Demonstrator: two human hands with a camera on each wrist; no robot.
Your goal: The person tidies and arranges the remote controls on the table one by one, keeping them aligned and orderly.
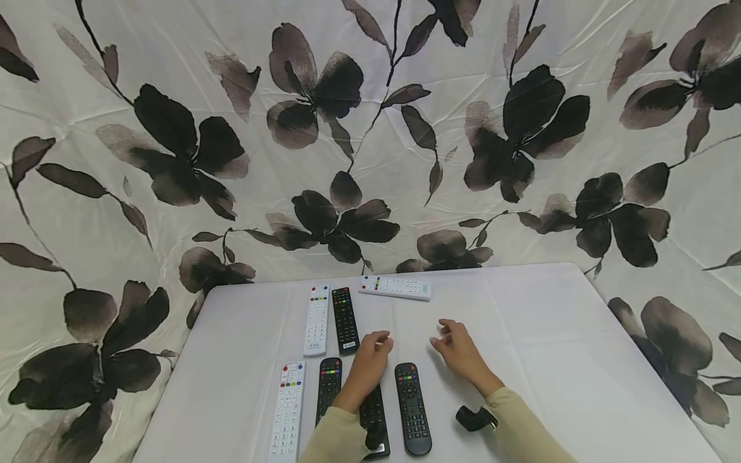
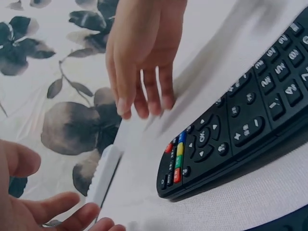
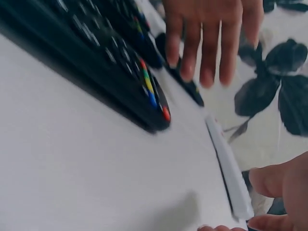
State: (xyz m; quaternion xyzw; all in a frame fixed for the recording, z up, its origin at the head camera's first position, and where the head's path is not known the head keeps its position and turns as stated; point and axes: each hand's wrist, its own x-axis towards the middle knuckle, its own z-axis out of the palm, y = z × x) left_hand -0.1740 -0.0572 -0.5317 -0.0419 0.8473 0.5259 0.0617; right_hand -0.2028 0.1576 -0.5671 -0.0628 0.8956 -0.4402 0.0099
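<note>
My left hand (image 1: 369,368) hovers over the table's middle with relaxed fingers, holding nothing. Its forearm passes above a black remote control (image 1: 375,408) and partly covers it. Across from it, my right hand (image 1: 461,352) is also relaxed and holds nothing, thumb apart from the fingers. Between the two forearms lies another black remote control (image 1: 413,408) with coloured buttons, large in the left wrist view. Just left of the left hand are a black remote control (image 1: 345,321) and a white remote control (image 1: 316,321). A white remote control (image 1: 395,287) lies crosswise beyond both hands.
At the near left, a white remote control (image 1: 286,411) and a black remote control (image 1: 329,386) lie lengthwise. Dark wristbands with small devices (image 1: 476,418) sit at both sleeves. The white-covered table (image 1: 556,334) ends at a floral cloth (image 1: 336,161) hanging behind it.
</note>
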